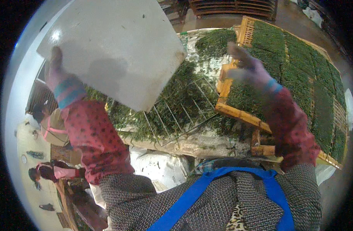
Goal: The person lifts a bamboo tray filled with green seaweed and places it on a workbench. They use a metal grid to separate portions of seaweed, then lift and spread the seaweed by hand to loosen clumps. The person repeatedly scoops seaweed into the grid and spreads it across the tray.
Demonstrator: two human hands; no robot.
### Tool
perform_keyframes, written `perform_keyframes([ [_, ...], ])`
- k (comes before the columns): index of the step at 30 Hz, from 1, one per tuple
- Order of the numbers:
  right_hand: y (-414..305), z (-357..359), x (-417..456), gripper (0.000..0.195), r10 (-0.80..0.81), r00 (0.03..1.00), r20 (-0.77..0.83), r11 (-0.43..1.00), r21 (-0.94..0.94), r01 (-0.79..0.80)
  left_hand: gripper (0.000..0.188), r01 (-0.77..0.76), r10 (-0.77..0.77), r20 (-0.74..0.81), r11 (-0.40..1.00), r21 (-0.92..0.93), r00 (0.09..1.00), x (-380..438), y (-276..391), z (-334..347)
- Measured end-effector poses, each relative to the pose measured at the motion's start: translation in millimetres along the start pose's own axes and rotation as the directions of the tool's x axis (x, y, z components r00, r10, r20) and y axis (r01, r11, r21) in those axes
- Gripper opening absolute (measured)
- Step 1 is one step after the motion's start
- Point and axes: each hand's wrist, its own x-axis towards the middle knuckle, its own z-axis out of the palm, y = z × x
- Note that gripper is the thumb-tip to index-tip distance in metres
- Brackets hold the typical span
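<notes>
My left hand (pixel 58 69), gloved with a blue-striped cuff, grips a large pale flat board (pixel 115 49) by its left edge. The thumb lies on the board's face and the other fingers are hidden behind it. The board is tilted above the worktable and bears small green specks. My right hand (pixel 253 68), also gloved and blurred by motion, has thumb and fingers apart beside the bamboo frame (pixel 227 89). Green shredded plant matter (pixel 297 78) covers that frame in dense sheets. Between my hands, a thin metal grid (pixel 179 115) lies on loose green matter (pixel 176 89).
A white sack (pixel 160 166) sits below the table's front edge (pixel 190 147). Two people, one in a tan top (pixel 56 130), are at the left. Slatted wooden racks (pixel 234 8) stand at the back. The wet floor (pixel 283 31) shows behind the bamboo frame.
</notes>
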Motion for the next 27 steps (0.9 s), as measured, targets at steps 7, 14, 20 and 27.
perform_keyframes([
  [7,32,79,102,0.065,0.157,0.984,0.084,0.987,-0.04,-0.154,0.041,0.261,-0.254,0.093,0.963,-0.073,0.963,4,-39,-32],
  [14,77,113,114,0.044,0.447,0.893,0.046,0.806,0.413,-0.424,0.063,0.482,-0.469,0.12,0.868,-0.117,0.875,27,-166,-61],
  [20,109,62,160,0.065,0.548,0.797,-0.254,0.814,0.381,-0.439,0.048,0.801,-0.734,0.366,0.596,-0.055,0.572,-68,-329,-6],
  [27,192,-32,241,0.066,0.214,0.877,-0.431,0.692,-0.566,-0.447,0.043,0.635,-0.704,0.142,0.696,0.337,0.696,-25,-436,108],
])
